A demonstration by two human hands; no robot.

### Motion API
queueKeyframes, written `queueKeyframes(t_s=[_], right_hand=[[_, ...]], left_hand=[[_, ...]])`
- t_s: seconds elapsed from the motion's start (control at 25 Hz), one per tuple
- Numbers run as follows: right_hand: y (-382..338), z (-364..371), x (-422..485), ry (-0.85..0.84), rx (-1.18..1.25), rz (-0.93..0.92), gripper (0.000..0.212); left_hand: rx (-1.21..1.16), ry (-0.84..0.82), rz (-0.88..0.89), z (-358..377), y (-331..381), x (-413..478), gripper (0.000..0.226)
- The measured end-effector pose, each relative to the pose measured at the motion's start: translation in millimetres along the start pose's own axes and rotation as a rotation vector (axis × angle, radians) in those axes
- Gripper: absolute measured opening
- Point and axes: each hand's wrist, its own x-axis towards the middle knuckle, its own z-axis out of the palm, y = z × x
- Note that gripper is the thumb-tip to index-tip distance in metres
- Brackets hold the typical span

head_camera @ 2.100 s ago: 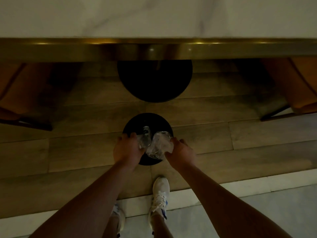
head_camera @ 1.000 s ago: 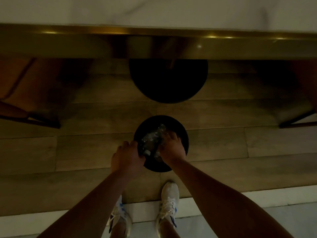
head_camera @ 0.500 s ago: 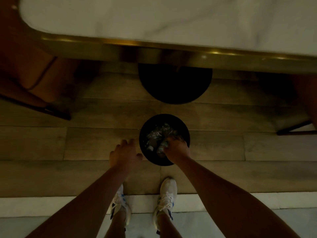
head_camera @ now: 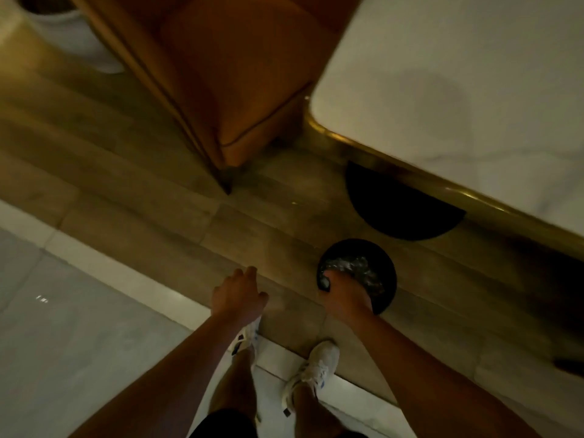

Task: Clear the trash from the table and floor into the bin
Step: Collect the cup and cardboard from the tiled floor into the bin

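Note:
A small round black bin [head_camera: 387, 270] stands on the wooden floor near the table. Crumpled clear plastic bottles [head_camera: 354, 267] fill its mouth. My right hand [head_camera: 343, 292] rests on the bin's near rim, its fingers pressed down on the plastic; whether they grip it I cannot tell. My left hand [head_camera: 237, 294] hovers over the floor to the left of the bin, fingers loosely spread, holding nothing.
A white marble table [head_camera: 458, 90] with a gold edge fills the upper right; its black round base [head_camera: 401, 213] sits just behind the bin. An orange chair [head_camera: 227, 67] stands at upper centre, and a white pot [head_camera: 63, 30] at top left. Pale tiles lie to the left.
The bottles went from both hands into the bin. My left hand let go and drew away to the left. The view swung left, so the chair and table corner now show.

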Motion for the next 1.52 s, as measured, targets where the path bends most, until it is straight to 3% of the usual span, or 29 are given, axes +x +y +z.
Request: queueKeyframes(t_s=[0.24,0.56,1.16,1.52], right_hand=[[-66,-24,-54,-0.161,-0.075,-0.114,0.053],[-149,-49,-104,-0.23,-0.351,-0.324,0.057],[-402,-69,-64,-0.292,-0.598,-0.492,0.044],[-524,-48,-14,-0.427,-1.032,-0.72,0.038]], left_hand=[[-0.133,-0.004,-0.209,-47,-54,-80,0.057],[-0.466,-0.02,-0.508,-72,-128,-176,0.06],[-1.028,0.077,-0.886,-108,-193,-205,0.046],[-1.355,0.242,-1.285,-127,-183,-185,0.046]])
